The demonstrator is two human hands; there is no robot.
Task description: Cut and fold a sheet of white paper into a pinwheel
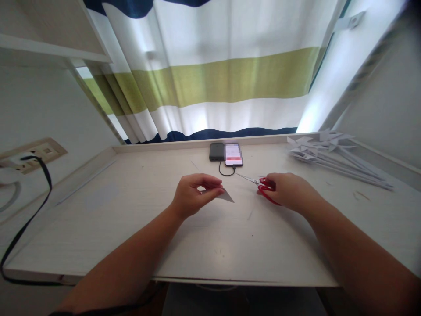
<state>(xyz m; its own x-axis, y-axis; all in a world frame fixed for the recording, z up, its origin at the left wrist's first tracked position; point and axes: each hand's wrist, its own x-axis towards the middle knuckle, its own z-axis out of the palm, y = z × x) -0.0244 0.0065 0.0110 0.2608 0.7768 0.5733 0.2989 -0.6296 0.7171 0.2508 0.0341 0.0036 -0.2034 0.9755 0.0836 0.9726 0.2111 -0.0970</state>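
Left hand (192, 193) pinches a paper triangle (226, 196) by one corner, so its tip pokes out free just right of the grip, low by the counter (131, 219). Right hand (289, 191) is wrapped around red scissors (259, 182), blades aimed at it.

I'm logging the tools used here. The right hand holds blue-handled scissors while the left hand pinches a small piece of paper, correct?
Not quite. The head view shows that the scissors have red handles, not blue. The rest holds: the right hand holds them while the left hand pinches a small piece of paper.
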